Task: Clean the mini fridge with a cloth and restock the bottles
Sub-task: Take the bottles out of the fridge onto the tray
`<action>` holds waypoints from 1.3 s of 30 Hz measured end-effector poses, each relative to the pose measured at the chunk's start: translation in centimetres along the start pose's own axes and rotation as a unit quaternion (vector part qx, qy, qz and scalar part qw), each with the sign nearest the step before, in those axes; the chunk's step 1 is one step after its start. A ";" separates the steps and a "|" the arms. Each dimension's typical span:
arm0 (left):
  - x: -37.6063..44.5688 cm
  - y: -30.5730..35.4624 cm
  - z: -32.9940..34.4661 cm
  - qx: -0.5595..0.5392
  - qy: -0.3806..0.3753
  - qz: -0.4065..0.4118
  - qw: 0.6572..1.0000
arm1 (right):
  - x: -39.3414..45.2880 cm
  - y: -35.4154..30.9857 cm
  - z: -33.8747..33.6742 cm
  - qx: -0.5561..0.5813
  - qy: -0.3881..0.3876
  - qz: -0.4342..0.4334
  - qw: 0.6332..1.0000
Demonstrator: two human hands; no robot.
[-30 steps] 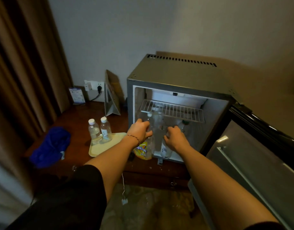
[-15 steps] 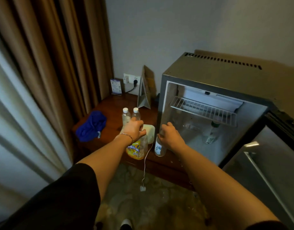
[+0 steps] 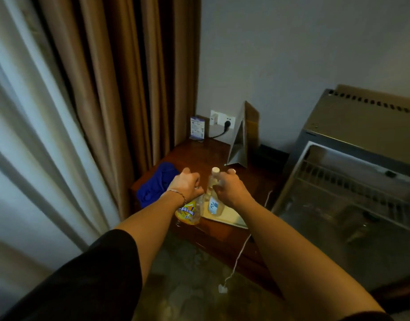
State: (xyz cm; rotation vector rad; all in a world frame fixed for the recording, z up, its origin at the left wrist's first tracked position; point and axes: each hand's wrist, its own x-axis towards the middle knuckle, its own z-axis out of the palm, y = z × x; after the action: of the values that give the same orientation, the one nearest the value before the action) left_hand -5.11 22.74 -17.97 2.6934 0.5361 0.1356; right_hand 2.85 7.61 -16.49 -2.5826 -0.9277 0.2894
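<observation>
left hand [image 3: 186, 184] holds yellow bottle [image 3: 187, 210] over table [image 3: 222, 237] edge.

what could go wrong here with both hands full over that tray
The left hand grips the yellow-labelled bottle right at the table's front edge; set down there, it could tip to the floor. The right hand is lowering a clear bottle beside another on the tray, and might knock it over.

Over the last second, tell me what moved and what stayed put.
Both hands carried bottles out of the grey mini fridge leftward to the cream tray: left hand grips the yellow-labelled bottle, right hand the clear white-capped bottle. The crumpled blue cloth stayed on the wooden table.
</observation>
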 end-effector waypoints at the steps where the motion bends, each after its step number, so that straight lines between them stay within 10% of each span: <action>1: 0.7 -0.9 -0.2 0.002 -0.003 0.002 1.000 | 1.0 -0.6 0.5 0.001 -0.002 0.002 1.000; 39: 20.4 -9.8 4.0 -0.047 -0.056 -0.020 0.997 | 22.2 -0.2 7.7 -0.001 -0.096 0.065 0.993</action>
State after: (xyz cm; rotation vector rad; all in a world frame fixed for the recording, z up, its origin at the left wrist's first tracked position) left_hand 10.93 37.54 -25.12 2.5792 0.5365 -0.0004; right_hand 17.24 24.28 -24.86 -2.6576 -0.8239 0.5806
